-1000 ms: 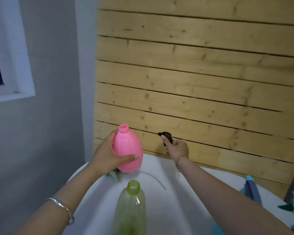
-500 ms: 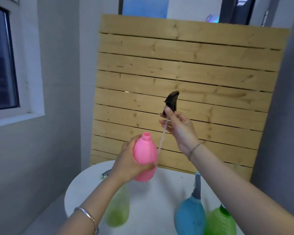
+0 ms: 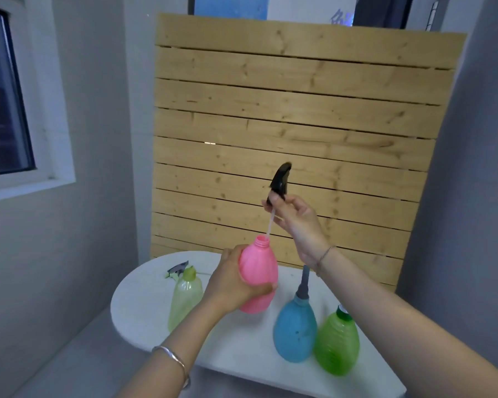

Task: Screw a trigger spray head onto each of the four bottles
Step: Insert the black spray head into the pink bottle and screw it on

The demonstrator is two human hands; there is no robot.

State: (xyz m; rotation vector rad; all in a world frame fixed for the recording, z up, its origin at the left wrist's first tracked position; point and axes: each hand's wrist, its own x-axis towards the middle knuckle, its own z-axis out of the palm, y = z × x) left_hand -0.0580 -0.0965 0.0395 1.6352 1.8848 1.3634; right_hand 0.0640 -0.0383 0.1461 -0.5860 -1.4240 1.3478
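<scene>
- The pink ribbed plastic bottle (image 3: 258, 278) is lifted above the round white table (image 3: 144, 308), its open threaded neck uppermost; it looks empty, so probably light and easily squeezed, best held round the belly.
- The left hand (image 3: 233, 285) is wrapped round that belly.
- The right hand (image 3: 295, 218) pinches the black trigger spray head (image 3: 280, 183) above the neck, its thin clear dip tube (image 3: 270, 222) reaching the mouth; the tube looks bendy.
- On the table: a pale yellow-green bottle (image 3: 184, 300), uncapped, a spare grey spray head (image 3: 177, 268) behind it, a blue bottle (image 3: 295, 331) and a bright green one (image 3: 337, 344).
</scene>
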